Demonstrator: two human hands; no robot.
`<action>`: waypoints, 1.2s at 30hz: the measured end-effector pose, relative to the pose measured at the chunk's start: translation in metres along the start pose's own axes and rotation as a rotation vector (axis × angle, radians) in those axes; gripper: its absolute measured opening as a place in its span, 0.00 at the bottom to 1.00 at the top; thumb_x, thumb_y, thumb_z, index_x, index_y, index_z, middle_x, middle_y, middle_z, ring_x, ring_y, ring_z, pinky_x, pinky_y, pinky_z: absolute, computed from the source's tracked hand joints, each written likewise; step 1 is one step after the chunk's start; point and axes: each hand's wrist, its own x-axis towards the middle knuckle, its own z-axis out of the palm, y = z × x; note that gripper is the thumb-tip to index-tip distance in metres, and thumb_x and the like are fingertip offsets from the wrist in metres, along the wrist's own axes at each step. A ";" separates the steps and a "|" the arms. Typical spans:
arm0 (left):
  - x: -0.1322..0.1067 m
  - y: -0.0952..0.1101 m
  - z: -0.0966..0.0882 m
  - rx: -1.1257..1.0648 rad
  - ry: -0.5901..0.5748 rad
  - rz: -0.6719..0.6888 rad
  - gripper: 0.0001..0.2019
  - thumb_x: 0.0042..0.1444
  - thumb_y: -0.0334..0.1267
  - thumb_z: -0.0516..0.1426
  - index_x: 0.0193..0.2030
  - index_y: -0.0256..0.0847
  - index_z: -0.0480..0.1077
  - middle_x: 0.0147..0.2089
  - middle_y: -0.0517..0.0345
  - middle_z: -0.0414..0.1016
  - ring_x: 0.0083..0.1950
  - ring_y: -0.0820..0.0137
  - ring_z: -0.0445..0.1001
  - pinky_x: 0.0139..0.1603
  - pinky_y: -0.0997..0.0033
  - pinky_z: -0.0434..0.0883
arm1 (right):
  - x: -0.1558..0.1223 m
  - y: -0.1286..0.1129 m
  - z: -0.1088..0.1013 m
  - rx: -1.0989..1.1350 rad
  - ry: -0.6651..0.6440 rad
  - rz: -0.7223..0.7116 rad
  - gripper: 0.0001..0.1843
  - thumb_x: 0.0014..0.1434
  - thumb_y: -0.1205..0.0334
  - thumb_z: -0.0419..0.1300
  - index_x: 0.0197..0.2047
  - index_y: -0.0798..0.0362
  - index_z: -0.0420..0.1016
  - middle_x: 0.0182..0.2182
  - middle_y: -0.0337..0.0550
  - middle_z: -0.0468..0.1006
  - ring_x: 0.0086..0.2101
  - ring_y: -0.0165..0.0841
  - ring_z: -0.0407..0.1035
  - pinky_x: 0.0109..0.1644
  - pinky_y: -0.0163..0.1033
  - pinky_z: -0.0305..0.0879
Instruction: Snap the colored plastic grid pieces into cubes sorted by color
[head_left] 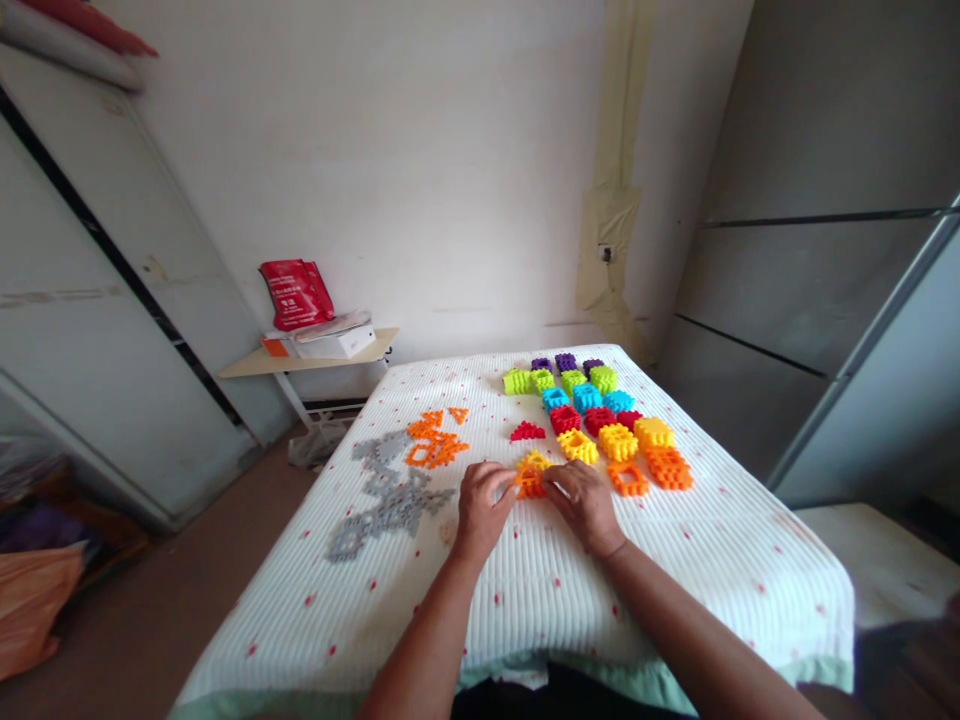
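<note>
My left hand (482, 502) and my right hand (589, 504) meet at an orange interlocking block (530, 485) near the middle of the covered table. Fingertips of both hands pinch it from either side, hiding its edges. Directly behind it sits a yellow piece (534, 460); whether the two touch I cannot tell. A red triangular piece (527, 431) lies farther back. To the right of my right hand are an orange square block (627, 478) and a larger orange block (669, 467).
Rows of yellow (619, 441), red (565, 419), blue (587, 397), green (517, 382) and purple blocks (565, 362) stretch toward the back. Loose orange pieces (436, 448) and grey pieces (394, 508) lie at left on the white quilted cover (540, 590). A side table (330, 362) stands beyond.
</note>
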 end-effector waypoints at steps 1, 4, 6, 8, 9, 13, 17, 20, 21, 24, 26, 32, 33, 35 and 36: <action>-0.001 -0.002 0.001 0.000 -0.003 -0.007 0.09 0.48 0.27 0.58 0.35 0.42 0.74 0.36 0.57 0.74 0.42 0.69 0.70 0.46 0.66 0.70 | 0.000 0.000 0.000 -0.021 -0.012 0.002 0.11 0.62 0.63 0.52 0.31 0.53 0.73 0.26 0.43 0.75 0.29 0.32 0.67 0.34 0.37 0.63; -0.004 -0.006 0.004 0.004 -0.018 -0.023 0.09 0.47 0.26 0.58 0.35 0.42 0.74 0.37 0.57 0.74 0.42 0.68 0.70 0.46 0.65 0.70 | 0.000 0.000 0.001 -0.063 -0.054 0.002 0.12 0.62 0.62 0.51 0.31 0.52 0.73 0.25 0.43 0.75 0.28 0.33 0.66 0.34 0.36 0.61; -0.005 -0.008 0.005 0.005 -0.027 -0.033 0.10 0.47 0.26 0.58 0.35 0.42 0.74 0.37 0.57 0.74 0.42 0.68 0.71 0.47 0.65 0.70 | 0.000 0.000 0.002 -0.075 -0.081 0.010 0.13 0.63 0.62 0.50 0.30 0.52 0.73 0.25 0.42 0.75 0.28 0.32 0.66 0.33 0.36 0.60; -0.006 -0.010 0.007 0.005 -0.030 -0.046 0.10 0.46 0.26 0.58 0.34 0.42 0.74 0.37 0.57 0.74 0.42 0.68 0.70 0.47 0.65 0.70 | 0.001 0.000 0.002 -0.082 -0.099 0.020 0.14 0.63 0.62 0.50 0.30 0.52 0.73 0.25 0.42 0.75 0.28 0.32 0.65 0.33 0.36 0.60; -0.006 -0.011 0.007 0.006 -0.030 -0.053 0.10 0.46 0.26 0.58 0.34 0.42 0.74 0.37 0.57 0.74 0.42 0.68 0.70 0.47 0.65 0.70 | 0.001 0.000 0.002 -0.085 -0.105 0.024 0.14 0.63 0.62 0.50 0.29 0.52 0.73 0.24 0.42 0.75 0.28 0.32 0.65 0.33 0.36 0.60; -0.007 -0.012 0.010 0.005 -0.038 -0.077 0.10 0.45 0.25 0.59 0.33 0.43 0.74 0.36 0.57 0.74 0.42 0.69 0.70 0.46 0.65 0.70 | 0.001 0.000 0.003 -0.095 -0.125 0.030 0.14 0.63 0.62 0.50 0.29 0.52 0.72 0.24 0.42 0.74 0.28 0.33 0.65 0.34 0.36 0.59; -0.007 -0.011 0.011 0.000 -0.049 -0.091 0.10 0.44 0.25 0.59 0.33 0.42 0.74 0.37 0.57 0.74 0.42 0.69 0.70 0.47 0.65 0.70 | 0.001 0.000 0.004 -0.107 -0.138 0.041 0.14 0.63 0.63 0.50 0.28 0.52 0.72 0.24 0.42 0.74 0.28 0.32 0.64 0.34 0.36 0.58; -0.007 -0.010 0.011 0.008 -0.060 -0.108 0.10 0.44 0.25 0.59 0.33 0.42 0.74 0.36 0.57 0.74 0.42 0.69 0.70 0.46 0.65 0.71 | 0.000 0.001 0.004 -0.112 -0.138 0.035 0.14 0.63 0.63 0.49 0.28 0.52 0.71 0.24 0.42 0.73 0.28 0.32 0.64 0.33 0.36 0.58; -0.007 -0.010 0.010 0.011 -0.067 -0.112 0.10 0.44 0.25 0.59 0.33 0.43 0.75 0.36 0.57 0.74 0.42 0.69 0.70 0.46 0.65 0.71 | 0.000 0.001 0.004 -0.111 -0.134 0.033 0.14 0.63 0.63 0.49 0.28 0.52 0.71 0.24 0.42 0.73 0.28 0.32 0.64 0.33 0.36 0.58; -0.007 -0.010 0.010 0.018 -0.077 -0.117 0.10 0.44 0.26 0.60 0.33 0.43 0.75 0.36 0.57 0.74 0.42 0.69 0.70 0.46 0.65 0.71 | 0.000 0.001 0.004 -0.101 -0.123 0.027 0.14 0.63 0.63 0.49 0.27 0.52 0.70 0.24 0.42 0.73 0.28 0.33 0.64 0.33 0.36 0.59; -0.006 -0.010 0.010 0.023 -0.072 -0.114 0.10 0.43 0.26 0.60 0.33 0.42 0.75 0.36 0.57 0.74 0.41 0.68 0.70 0.45 0.65 0.71 | 0.000 0.002 0.005 -0.090 -0.121 0.018 0.14 0.63 0.62 0.49 0.28 0.52 0.70 0.24 0.43 0.73 0.28 0.33 0.64 0.33 0.37 0.60; -0.008 -0.004 0.007 0.017 -0.055 -0.102 0.10 0.43 0.27 0.60 0.35 0.42 0.74 0.36 0.56 0.75 0.41 0.68 0.71 0.45 0.65 0.72 | -0.002 0.004 0.009 -0.057 -0.102 0.009 0.13 0.63 0.61 0.49 0.30 0.52 0.70 0.26 0.43 0.74 0.29 0.34 0.65 0.34 0.39 0.62; -0.008 -0.004 0.005 0.018 -0.056 -0.107 0.11 0.44 0.28 0.60 0.36 0.41 0.74 0.37 0.56 0.75 0.42 0.68 0.72 0.46 0.65 0.71 | -0.002 0.004 0.009 -0.048 -0.094 0.009 0.12 0.63 0.61 0.49 0.31 0.52 0.70 0.27 0.44 0.74 0.29 0.34 0.66 0.34 0.39 0.62; -0.006 -0.006 0.001 0.081 -0.073 -0.160 0.11 0.49 0.30 0.57 0.40 0.41 0.74 0.39 0.56 0.76 0.44 0.70 0.72 0.47 0.68 0.70 | -0.002 0.003 0.007 -0.024 -0.074 0.006 0.10 0.63 0.62 0.50 0.34 0.53 0.71 0.30 0.45 0.75 0.31 0.35 0.67 0.35 0.40 0.63; -0.003 -0.008 -0.003 0.154 -0.091 -0.211 0.11 0.51 0.30 0.56 0.41 0.41 0.73 0.40 0.56 0.76 0.44 0.71 0.72 0.48 0.70 0.70 | -0.002 0.002 0.006 -0.009 -0.064 0.003 0.09 0.62 0.62 0.51 0.36 0.53 0.71 0.31 0.45 0.76 0.32 0.35 0.67 0.37 0.41 0.64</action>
